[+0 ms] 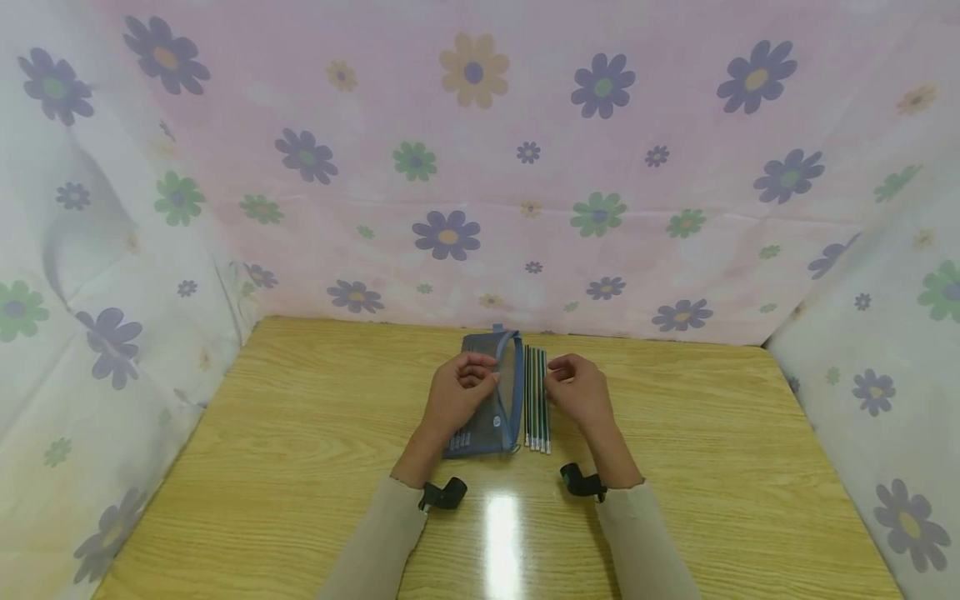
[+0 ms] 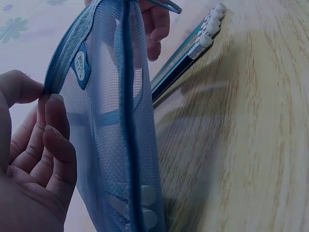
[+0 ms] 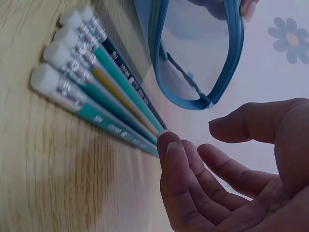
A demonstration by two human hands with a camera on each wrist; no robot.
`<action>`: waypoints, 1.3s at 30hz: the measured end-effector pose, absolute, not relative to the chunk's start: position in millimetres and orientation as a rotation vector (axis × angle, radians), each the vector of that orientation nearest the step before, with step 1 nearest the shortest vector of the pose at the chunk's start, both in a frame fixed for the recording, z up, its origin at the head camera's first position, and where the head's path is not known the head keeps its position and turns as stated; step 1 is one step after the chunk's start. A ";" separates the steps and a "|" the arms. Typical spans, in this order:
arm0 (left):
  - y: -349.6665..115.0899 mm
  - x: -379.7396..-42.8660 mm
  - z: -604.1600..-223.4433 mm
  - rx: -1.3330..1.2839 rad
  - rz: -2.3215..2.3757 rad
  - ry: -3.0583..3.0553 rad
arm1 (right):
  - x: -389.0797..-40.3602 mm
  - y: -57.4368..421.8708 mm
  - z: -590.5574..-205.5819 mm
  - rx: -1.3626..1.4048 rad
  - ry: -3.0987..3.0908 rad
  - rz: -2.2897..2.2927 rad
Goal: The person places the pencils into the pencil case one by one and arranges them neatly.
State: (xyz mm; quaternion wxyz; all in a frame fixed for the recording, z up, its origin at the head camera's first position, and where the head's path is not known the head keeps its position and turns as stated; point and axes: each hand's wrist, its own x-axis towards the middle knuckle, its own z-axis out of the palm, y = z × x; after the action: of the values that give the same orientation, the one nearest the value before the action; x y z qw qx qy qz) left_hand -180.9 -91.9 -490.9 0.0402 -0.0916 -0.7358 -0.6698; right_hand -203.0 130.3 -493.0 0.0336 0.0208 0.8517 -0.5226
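a blue mesh zip pouch (image 1: 489, 421) lies on the wood-grain worktop (image 1: 315, 450), with its mouth gaping on its right side. the left hand (image 1: 459, 390) is over the left part of the pouch. its grip is pinching the zip edge (image 2: 60, 63) between thumb and finger, which looks like a way to hold the mouth wide.

five striped pencils (image 1: 537, 404) lie just right of the pouch, in a neat row along its mouth. their white erasers all point toward the person, at the near end of the pouch. they seem set so close and all one way so they are easy to pick up.

the right hand (image 1: 583, 393) is right of the pouch, past the pencils. its grip is spread, thumb well apart from the bent fingers. the fingertips are right by the pencils; i can't tell if they touch.

pale round-ended things (image 2: 148, 195) show through the pouch's mesh, maybe more erasers. a flowery cloth (image 1: 375, 225) hangs behind the pouch.
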 end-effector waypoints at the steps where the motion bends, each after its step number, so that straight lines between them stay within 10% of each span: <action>1: -92.0 -180.9 -490.9 -0.281 -2.051 -2.254 | -203.3 130.8 -493.0 0.063 2.638 -1.582; 39: -93.5 -181.7 -492.6 -0.279 -2.065 -2.255 | -204.3 127.5 -508.5 0.027 2.935 -1.065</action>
State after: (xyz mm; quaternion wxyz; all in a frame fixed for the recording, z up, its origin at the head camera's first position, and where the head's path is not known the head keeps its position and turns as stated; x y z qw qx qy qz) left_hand -181.7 -93.5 -492.6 0.0356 -0.0909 -0.7338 -0.6723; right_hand -204.3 127.5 -508.5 0.0094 0.0086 0.9399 -0.3411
